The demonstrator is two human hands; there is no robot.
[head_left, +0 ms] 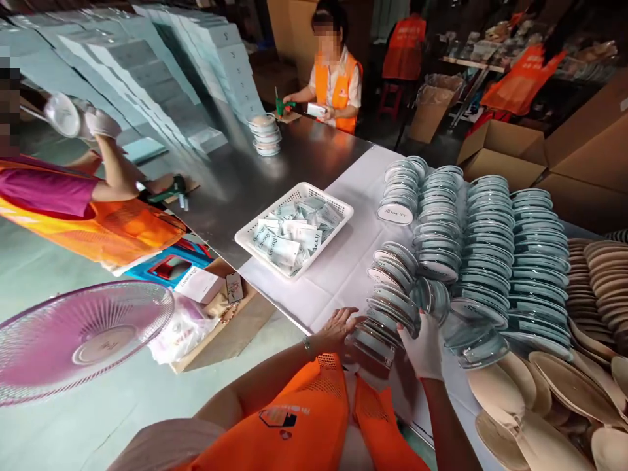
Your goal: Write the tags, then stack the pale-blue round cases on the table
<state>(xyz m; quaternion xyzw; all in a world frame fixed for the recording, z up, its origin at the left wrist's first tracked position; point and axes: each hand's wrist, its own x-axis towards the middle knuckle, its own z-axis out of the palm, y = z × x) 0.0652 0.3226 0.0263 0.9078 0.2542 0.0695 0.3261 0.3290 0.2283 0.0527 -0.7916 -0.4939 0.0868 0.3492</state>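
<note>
A row of oval clear-lidded cases (pixel 390 307) leans in a line near the front edge of the table, white inside. My bare left hand (pixel 339 328) is at the near left side of this row, fingers stretched toward the cases and seeming to touch them. On the right side of the same row is my white-gloved right hand (pixel 422 345), its thumb and fingers apart. Another clear case (pixel 432 299) stands tilted just beyond the right fingertips. Loose clear lids or cases (pixel 478 343) lie to the right of that hand.
Tall rows of packed cases (pixel 537 275) fill the right side. Beige moulded pads (pixel 554 392) are piled at front right. A white basket (pixel 294 229) holds printed packets. Co-workers (pixel 338 85) sit around the table. A pink fan (pixel 88 340) stands at left.
</note>
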